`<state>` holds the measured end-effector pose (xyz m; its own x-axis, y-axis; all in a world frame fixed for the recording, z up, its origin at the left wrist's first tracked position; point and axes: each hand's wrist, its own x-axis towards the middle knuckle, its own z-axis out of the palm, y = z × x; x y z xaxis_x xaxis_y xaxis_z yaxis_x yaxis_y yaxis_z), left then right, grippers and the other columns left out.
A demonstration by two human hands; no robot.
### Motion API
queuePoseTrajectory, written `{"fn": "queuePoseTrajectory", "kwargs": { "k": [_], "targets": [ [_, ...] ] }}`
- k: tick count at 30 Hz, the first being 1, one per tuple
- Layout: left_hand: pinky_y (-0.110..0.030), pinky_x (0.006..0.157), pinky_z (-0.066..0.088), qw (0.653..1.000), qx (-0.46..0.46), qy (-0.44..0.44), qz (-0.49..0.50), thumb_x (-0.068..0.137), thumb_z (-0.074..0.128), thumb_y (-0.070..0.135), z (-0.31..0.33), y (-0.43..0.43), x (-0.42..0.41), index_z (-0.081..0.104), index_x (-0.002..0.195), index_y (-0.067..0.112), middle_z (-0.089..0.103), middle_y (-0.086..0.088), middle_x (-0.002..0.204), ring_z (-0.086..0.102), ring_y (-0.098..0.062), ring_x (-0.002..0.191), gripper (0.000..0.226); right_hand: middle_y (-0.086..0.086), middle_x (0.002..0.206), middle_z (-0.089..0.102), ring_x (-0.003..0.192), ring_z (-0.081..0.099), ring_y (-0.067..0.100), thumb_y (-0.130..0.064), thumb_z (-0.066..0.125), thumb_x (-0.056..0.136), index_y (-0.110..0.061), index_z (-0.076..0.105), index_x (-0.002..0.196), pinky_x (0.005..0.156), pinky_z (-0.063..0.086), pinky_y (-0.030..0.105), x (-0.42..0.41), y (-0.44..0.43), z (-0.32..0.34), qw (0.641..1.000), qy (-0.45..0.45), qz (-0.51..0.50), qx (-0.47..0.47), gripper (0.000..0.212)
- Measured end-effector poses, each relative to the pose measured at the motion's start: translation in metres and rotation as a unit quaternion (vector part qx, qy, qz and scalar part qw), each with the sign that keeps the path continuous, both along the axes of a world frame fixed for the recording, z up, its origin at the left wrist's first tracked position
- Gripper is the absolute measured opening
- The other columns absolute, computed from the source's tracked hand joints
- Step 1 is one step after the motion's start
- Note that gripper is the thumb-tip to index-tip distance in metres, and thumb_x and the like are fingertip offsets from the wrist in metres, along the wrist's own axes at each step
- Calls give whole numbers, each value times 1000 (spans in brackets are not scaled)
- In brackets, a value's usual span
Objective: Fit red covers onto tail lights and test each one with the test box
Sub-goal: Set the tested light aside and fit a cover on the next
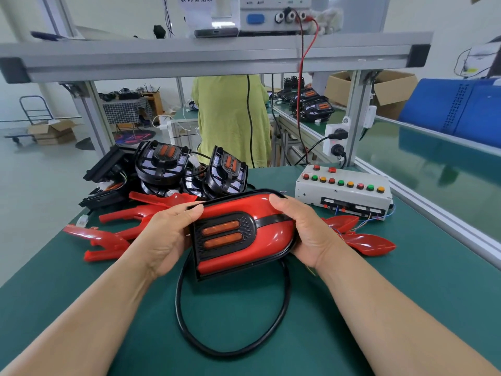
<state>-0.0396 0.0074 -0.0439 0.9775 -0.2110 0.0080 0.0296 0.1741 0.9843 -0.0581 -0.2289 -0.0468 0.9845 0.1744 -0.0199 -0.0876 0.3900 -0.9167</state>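
A tail light with a red cover over it is held above the green table at the centre. My left hand grips its left end, thumb on top. My right hand grips its right end. Two orange strips sit in the light's black grille. Its black cable loops down onto the table. Loose red covers lie to the left and more red covers to the right. Bare black tail lights are piled at the back left. The white test box with coloured buttons stands at the back right.
An aluminium frame beam crosses overhead, with a power supply and red lead on top. A person in a green top stands behind the table. A power strip hangs on the right post. A blue crate sits far right.
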Motion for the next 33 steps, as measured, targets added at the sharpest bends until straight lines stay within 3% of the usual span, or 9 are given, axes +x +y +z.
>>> {"fn": "queuePoseTrajectory", "kwargs": {
  "k": [5,13,17,20,22,24,26,28,33],
  "targets": [
    [-54,100,50,999,30,8,-39,94,54,22,0,7,2,65,124,-1,67,-23,122,63,-39,117,39,16,108,71,92,68,30,-32,61,93,-4,64,125,92,54,52,0,-1,1,999,49,-1,-2,42],
    [-51,99,52,995,70,-5,-77,90,59,32,-2,16,4,70,117,2,67,-23,122,64,-37,116,42,14,98,75,82,73,26,-36,54,99,-10,72,104,79,60,46,1,-2,-1,998,60,3,-4,33],
    [-54,96,52,995,13,19,-98,95,58,32,-1,20,7,70,118,1,63,-27,127,62,-41,119,40,15,98,74,85,72,27,-50,45,100,-11,77,99,77,61,40,2,-4,0,996,62,33,51,50],
    [-42,87,58,993,-53,40,-99,100,50,32,3,21,8,72,116,3,66,-23,125,64,-36,116,39,12,85,73,76,71,23,-54,29,104,-6,72,96,67,60,34,8,-6,1,995,44,27,84,65],
    [-36,78,60,996,-54,35,-59,96,50,34,5,21,9,77,107,10,71,-17,118,70,-28,107,38,8,78,72,68,70,17,-44,30,107,-7,68,92,61,58,30,11,-4,-1,999,21,-47,17,55],
    [-33,69,61,998,-51,36,-15,90,53,37,6,22,10,81,97,15,75,-13,108,75,-22,92,36,4,76,72,63,68,10,-22,43,106,-9,67,91,58,55,22,10,0,-5,984,-24,-106,-139,31],
    [-33,63,61,997,-55,45,8,86,55,39,5,24,12,81,95,14,76,-14,102,75,-22,82,37,-2,73,71,62,64,6,-9,56,98,-17,67,88,63,53,20,7,5,-13,941,-89,-114,-305,17],
    [-33,59,60,997,-59,52,10,87,54,40,4,26,13,79,96,12,76,-15,97,75,-22,76,39,-11,72,68,58,59,-5,-9,63,94,-29,65,81,69,49,18,5,10,-17,896,-140,-94,-411,23],
    [-32,48,58,992,-93,80,4,93,52,44,5,23,11,72,97,5,74,-15,76,71,-22,58,44,-4,86,69,58,58,-4,-2,53,98,-27,65,86,56,47,14,-3,20,-14,909,-152,-81,-381,30]
  ]
}}
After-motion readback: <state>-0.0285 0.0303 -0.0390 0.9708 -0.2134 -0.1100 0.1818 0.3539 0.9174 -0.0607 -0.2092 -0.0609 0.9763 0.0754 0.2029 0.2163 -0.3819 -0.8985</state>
